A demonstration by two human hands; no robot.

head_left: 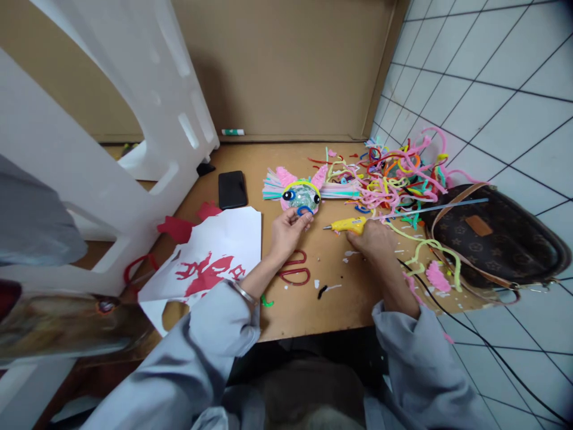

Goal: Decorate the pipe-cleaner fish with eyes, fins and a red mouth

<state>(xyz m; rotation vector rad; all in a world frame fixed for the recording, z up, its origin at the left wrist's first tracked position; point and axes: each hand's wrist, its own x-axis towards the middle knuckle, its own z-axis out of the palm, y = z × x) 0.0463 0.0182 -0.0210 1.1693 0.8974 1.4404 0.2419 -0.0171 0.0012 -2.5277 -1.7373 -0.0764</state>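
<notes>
In my right hand [373, 239] is a yellow hot glue gun [351, 225], its nozzle pointing left and a long glue stick [441, 206] coming out of its back. My left hand [289, 232] pinches a small blue pipe cleaner loop [304, 211] at the lower edge of a craft animal face [301, 195]. The face has googly eyes, pink ears, a yellow band and a clear, shiny middle. Pastel strips [272, 184] fan out on both its sides. Whether the loop touches the face I cannot tell. Red-handled scissors [295, 276] lie by my left wrist.
Tangled pipe cleaners [398, 170] heap up at the back right, beside a brown handbag [496, 230]. A black phone [232, 190] and cut white paper [242, 239] with red shapes lie left. A black cord [447, 312] trails off right. White plastic panels [165, 77] stand left.
</notes>
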